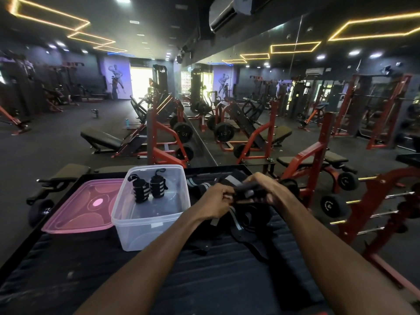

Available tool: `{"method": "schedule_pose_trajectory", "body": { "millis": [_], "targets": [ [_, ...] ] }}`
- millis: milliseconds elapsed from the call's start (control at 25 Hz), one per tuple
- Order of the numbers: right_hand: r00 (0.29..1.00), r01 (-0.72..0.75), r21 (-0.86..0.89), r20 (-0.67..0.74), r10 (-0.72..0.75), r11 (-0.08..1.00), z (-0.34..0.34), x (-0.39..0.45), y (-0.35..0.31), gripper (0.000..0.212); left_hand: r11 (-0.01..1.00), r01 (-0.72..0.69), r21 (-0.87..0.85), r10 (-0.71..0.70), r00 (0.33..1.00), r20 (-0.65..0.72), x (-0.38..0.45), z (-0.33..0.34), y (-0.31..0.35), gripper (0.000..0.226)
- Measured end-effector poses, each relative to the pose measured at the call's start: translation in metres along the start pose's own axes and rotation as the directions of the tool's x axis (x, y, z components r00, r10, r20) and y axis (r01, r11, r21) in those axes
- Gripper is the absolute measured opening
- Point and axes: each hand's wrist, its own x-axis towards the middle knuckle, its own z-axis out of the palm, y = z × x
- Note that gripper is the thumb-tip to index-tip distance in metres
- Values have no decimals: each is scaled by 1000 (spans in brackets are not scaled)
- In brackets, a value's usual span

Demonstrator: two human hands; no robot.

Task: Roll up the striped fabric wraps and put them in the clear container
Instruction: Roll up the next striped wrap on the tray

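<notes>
Both hands meet over the right part of the dark desk [204, 280], and each grip is clamped on the same dark rolled fabric wrap with grey stripes [246, 190]. The left hand [218, 201] curls its fingers round the near left end of the roll, while the right hand [268, 187] arches over it from above with its fingers bent down on the far side. A loose grey-edged tail of the wrap [235, 220] hangs below the hands toward the desk.

Under and behind the hands lies a heap of dark wraps and straps [247, 226], one showing pale stripes [202, 186] just behind the left hand.

To the left of the hands stands the clear rectangular plastic container [145, 233], open at the top. Inside it, near the far wall, two rolled black wraps with white stripes [147, 188] stand upright side by side, each with a loop sticking up.

Left of the container, touching its side, a translucent pink plastic lid [79, 212] lies flat on the desk.
</notes>
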Motion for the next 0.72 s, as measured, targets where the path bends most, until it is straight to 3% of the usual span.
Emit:
{"method": "schedule_pose_trajectory", "body": {
  "millis": [80, 200, 240, 360, 480, 600, 720],
  "targets": [
    [996, 29, -4, -84, -30, 1000, -4, -2, -4, 12, 996, 47, -71, -46, 999, 5, -5, -3, -4, 58],
    [996, 79, 158, -40, -74, 984, -12, -3, -13, 53, 921, 182, -344, -228, 969, -96, -3, -9, -4, 35],
    [994, 111, 227, -29, -107, 968, -12, -1, -13, 56, 882, 230, -411, -296, 950, -104, -2, -8, -2, 28],
    [989, 144, 234, 4, -149, 962, -3, -20, -18, 46, 742, 348, -573, -438, 899, -21, 4, -11, 15, 41],
    [986, 152, 161, 49, -162, 975, 8, -25, -10, 35, 617, 321, -718, -469, 883, -9, 10, -18, 32, 42],
    [980, 146, 91, 122, -157, 985, 19, -31, -3, 35, 665, 233, -710, -447, 885, -128, 14, -24, 42, 21],
    [972, 184, 52, 139, -190, 982, 24, -31, -4, 57, 720, 154, -676, -395, 892, -218, 9, -41, 49, 17]
  ]
}}
